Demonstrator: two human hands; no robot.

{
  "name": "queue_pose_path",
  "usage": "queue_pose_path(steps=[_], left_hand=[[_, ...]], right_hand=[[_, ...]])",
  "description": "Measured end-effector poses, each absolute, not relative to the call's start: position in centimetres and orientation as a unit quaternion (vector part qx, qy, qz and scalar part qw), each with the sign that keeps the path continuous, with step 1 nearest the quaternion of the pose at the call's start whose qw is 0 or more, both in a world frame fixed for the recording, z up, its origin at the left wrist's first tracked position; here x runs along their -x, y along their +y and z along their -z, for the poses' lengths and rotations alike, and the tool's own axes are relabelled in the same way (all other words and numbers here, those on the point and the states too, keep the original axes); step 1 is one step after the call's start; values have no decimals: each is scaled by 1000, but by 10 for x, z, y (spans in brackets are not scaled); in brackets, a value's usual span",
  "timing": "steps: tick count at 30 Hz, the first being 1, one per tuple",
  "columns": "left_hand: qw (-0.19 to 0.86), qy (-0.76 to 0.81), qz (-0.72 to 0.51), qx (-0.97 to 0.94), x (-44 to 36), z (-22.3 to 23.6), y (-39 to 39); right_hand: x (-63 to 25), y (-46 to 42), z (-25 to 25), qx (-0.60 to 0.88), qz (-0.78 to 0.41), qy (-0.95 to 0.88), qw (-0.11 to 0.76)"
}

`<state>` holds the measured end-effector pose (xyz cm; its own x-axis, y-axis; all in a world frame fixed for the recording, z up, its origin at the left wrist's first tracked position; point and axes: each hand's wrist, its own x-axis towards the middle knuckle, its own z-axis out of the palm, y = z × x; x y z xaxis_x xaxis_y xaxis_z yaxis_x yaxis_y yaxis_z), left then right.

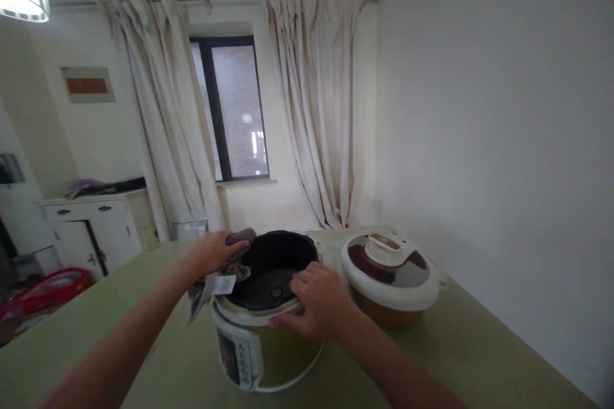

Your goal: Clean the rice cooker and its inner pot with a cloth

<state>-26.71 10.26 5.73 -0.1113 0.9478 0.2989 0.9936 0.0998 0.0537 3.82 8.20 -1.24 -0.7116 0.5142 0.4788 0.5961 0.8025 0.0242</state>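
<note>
A pale green table (480,351) fills the near part of the scene, and on it, near the middle, stands a lidless cooker (285,354), upright, its control panel (240,358) on the near left side and its dark hollow (278,255) facing up. To its right, a little apart, a domed white lid (388,268) with a handle (385,243) on top rests over a brown lower part; what that part is, I cannot tell. The right hand (321,303) grasps the cooker's near right edge, fingers hooked over inside and thumb outside. The left hand (215,252) is at the far left edge, fingers closed around a bunched grey cloth (242,238); part of it hangs outside on the left, with a white label (224,285) showing. Smallest is a round fitting (276,293) on the cooker's floor. The step in hand looks like wiping around the edge or inner wall, the right hand bracing. To carry on, the move seems to call for a firm right-hand hold, the cloth pressed flat, its loose end gathered in, and care around the fitting.
</note>
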Motion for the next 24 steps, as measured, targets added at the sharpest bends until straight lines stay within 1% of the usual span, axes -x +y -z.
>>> queue_pose_path(steps=[3, 5, 7, 11, 14, 16, 18, 21, 23, 24], left_hand=[[104, -744, 165, 639, 254, -48, 55], [120, -737, 209, 631, 230, -36, 28], [163, -712, 260, 631, 195, -20, 9], [288, -613, 373, 634, 134, 10, -2], [305, -519, 435, 669, 133, 25, 7], [268, -484, 470, 688, 157, 30, 18], [193, -508, 522, 658, 188, 34, 34], [29, -600, 633, 488, 225, 44, 59], [-28, -621, 662, 419, 232, 62, 68], [-39, -623, 669, 404, 231, 76, 68]], right_hand=[[-36, 77, 12, 325, 79, -915, 226], [-34, 72, 12, 349, 72, -907, 223], [-30, 66, 12, 377, 68, -897, 220], [-31, 56, 7, 409, 63, -885, 213], [-43, 55, 0, 354, 53, -910, 209], [-53, 58, -4, 317, 52, -923, 214], [-61, 63, -5, 318, 54, -922, 216], [-64, 67, -1, 347, 47, -909, 227], [-62, 68, 2, 352, 36, -904, 242], [-61, 68, 4, 352, 32, -902, 249]])
